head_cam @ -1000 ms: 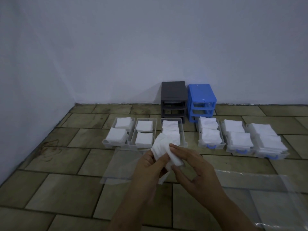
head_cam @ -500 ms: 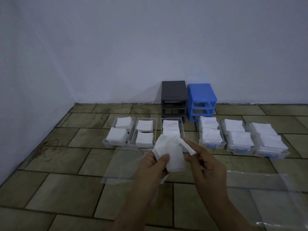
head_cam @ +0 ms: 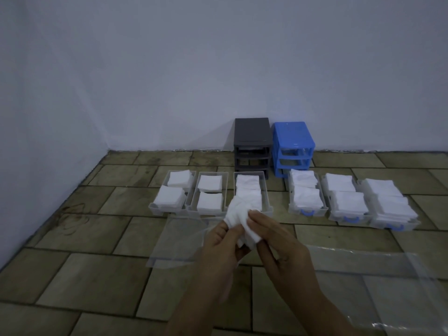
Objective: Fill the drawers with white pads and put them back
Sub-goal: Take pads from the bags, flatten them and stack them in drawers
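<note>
Both of my hands hold a small stack of white pads [head_cam: 238,218] above the floor, just in front of the middle clear drawer [head_cam: 266,197]. My left hand [head_cam: 219,251] grips the stack from below and my right hand [head_cam: 274,241] pinches its right side. Three clear drawers with grey fronts lie on the left, each with white pads inside: the far-left drawer [head_cam: 155,206], the second drawer [head_cam: 191,202] and the middle one. Three clear drawers with blue handles [head_cam: 306,212] lie on the right, piled with pads. Behind them stand a dark grey drawer frame [head_cam: 252,132] and a blue drawer frame [head_cam: 292,137], both without drawers.
A clear plastic sheet [head_cam: 177,238] lies on the tiled floor under my hands. Another clear plastic bag [head_cam: 388,287] spreads across the floor at the lower right. White walls close the space at the back and left.
My right hand, which had pulled a pad away to the right half a second ago, has come back onto the stack. Both hands now hold the pads together.
</note>
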